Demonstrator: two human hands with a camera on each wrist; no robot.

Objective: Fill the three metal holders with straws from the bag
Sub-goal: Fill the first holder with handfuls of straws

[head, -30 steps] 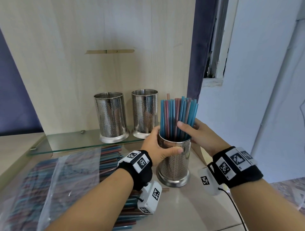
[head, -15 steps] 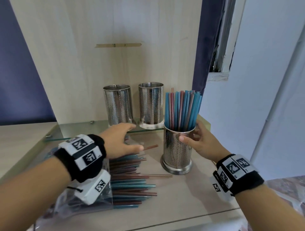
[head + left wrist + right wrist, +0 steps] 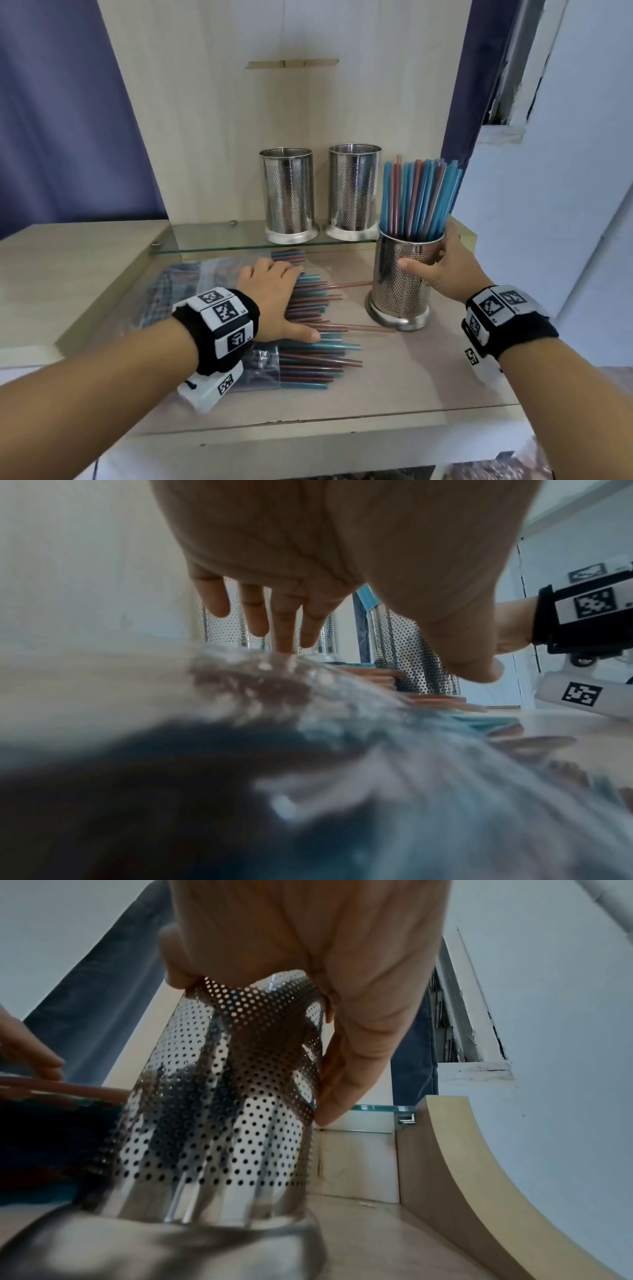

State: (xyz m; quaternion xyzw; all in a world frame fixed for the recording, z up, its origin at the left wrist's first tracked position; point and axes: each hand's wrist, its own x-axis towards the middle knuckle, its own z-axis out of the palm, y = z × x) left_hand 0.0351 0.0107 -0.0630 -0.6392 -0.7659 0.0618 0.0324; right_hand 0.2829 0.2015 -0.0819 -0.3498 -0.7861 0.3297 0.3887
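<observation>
A perforated metal holder (image 3: 399, 291) packed with blue and pink straws (image 3: 419, 198) stands on the wooden table. My right hand (image 3: 445, 270) grips its upper wall, thumb in front and fingers behind; the right wrist view shows the holder (image 3: 222, 1110) in the same grip. Two empty holders, one (image 3: 289, 195) left of the other (image 3: 354, 192), stand on the glass shelf (image 3: 219, 236). My left hand (image 3: 274, 301) lies with straight fingers on the loose straws (image 3: 318, 356) that spill from the clear bag (image 3: 191, 284). In the left wrist view its fingertips (image 3: 284, 639) touch the bag (image 3: 308, 723).
A wooden back panel (image 3: 291, 102) rises behind the shelf and a purple curtain (image 3: 68, 120) hangs to the left. A raised wooden ledge (image 3: 78, 257) borders the table's left side. A white wall (image 3: 565, 205) stands to the right, and the table's front edge (image 3: 308, 421) is near me.
My left hand let go of the filled holder and moved left and down onto the spilled straws. My right hand dropped from the straw tops to grip the holder's side.
</observation>
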